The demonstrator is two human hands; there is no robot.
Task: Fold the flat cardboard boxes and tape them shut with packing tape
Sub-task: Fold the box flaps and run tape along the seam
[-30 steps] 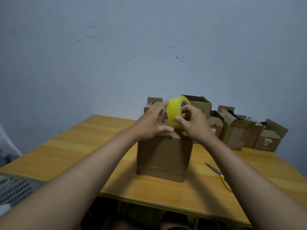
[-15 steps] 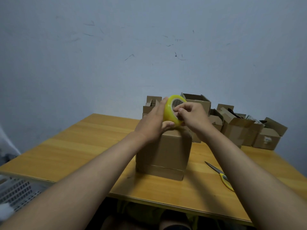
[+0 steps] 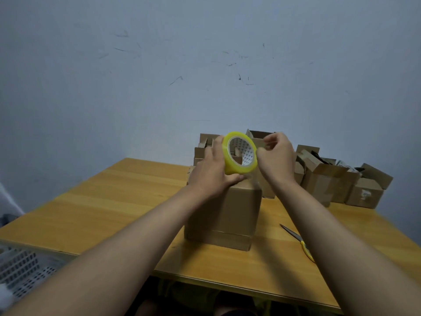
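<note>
A folded brown cardboard box (image 3: pixel 230 215) stands upright on the wooden table (image 3: pixel 118 206) in front of me. My left hand (image 3: pixel 211 172) holds a yellow roll of packing tape (image 3: pixel 239 153) on edge just above the box's top, thumb under the roll, fingers behind it. My right hand (image 3: pixel 275 158) is to the right of the roll with curled fingers that pinch the clear tape end at the roll's rim. A strip of clear tape runs down from the roll to the box's top right corner.
Yellow-handled scissors (image 3: pixel 298 242) lie on the table to the right of the box. Several folded and half-open cardboard boxes (image 3: pixel 323 179) are piled at the back right against the wall. A white perforated basket (image 3: pixel 20 267) sits below the table's left edge.
The roll has turned so its open core faces me and sits a little higher. My right hand moved off the roll's front to its right side, drawing tape away.
</note>
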